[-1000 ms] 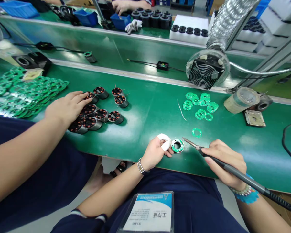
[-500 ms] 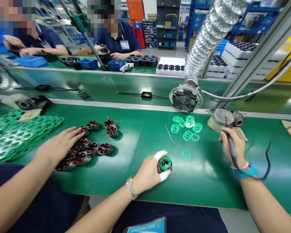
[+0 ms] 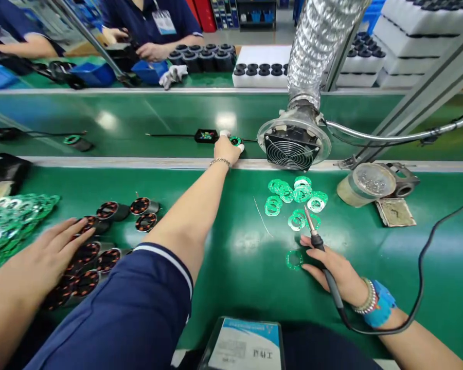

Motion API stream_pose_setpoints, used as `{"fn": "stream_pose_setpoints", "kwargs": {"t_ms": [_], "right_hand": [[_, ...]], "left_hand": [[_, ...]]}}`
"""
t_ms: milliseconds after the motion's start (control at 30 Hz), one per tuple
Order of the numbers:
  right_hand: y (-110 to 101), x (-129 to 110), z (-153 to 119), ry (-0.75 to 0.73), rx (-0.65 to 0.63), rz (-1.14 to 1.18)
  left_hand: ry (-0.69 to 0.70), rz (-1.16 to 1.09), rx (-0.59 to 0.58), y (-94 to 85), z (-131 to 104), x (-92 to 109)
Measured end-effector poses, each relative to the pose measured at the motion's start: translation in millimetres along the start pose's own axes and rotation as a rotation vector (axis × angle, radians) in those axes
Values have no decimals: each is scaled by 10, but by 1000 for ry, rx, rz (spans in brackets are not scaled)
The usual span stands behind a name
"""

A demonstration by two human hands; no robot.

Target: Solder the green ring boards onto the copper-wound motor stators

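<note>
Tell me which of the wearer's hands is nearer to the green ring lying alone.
Right. The right hand is just beside the green ring; the left hand is farther off, beyond and leftward.

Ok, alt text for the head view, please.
Left hand, stretched past the pale rail, grips a green-topped part; right hand holds a soldering iron near loose green rings. At left, a co-worker's hand rests over copper-wound cores.

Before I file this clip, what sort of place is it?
Probably an electronics or motor assembly workshop: a soldering iron is in the right hand, ring-shaped green circuit boards lie on the bench, and copper-coloured wound cores stand grouped there.
</note>
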State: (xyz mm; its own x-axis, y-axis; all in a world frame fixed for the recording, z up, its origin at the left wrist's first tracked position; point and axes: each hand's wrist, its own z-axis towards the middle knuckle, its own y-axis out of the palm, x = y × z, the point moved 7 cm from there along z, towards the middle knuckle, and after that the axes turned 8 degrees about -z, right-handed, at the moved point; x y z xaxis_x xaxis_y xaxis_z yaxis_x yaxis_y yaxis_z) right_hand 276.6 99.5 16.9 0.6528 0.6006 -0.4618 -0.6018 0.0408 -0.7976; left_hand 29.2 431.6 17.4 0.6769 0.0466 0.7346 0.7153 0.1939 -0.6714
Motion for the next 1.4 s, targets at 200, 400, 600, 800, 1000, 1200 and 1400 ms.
{"fn": "stream_pose_setpoints", "kwargs": {"t_ms": [200, 400, 600, 800, 1000, 1200, 1400], "right_hand": [[59, -75, 30, -27, -128, 7], [115, -118, 35, -95, -95, -44], [191, -202, 67, -136, -82, -60], [337, -551, 76, -187, -186, -41], [345, -754, -10, -77, -133, -16], [346, -791, -72, 31, -88, -25], [309, -816, -43, 30, -129, 5]], "left_hand": [[79, 19, -31, -278, -456, 126], [501, 110, -194, -853, -2244, 388], [84, 529, 212, -1857, -2924, -697], [233, 507, 5, -1813, -2896, -811], [606, -83, -642, -1129, -3517, -232], [363, -188, -549, -848, -3686, -269], [246, -245, -517, -695, -3652, -183]]}}
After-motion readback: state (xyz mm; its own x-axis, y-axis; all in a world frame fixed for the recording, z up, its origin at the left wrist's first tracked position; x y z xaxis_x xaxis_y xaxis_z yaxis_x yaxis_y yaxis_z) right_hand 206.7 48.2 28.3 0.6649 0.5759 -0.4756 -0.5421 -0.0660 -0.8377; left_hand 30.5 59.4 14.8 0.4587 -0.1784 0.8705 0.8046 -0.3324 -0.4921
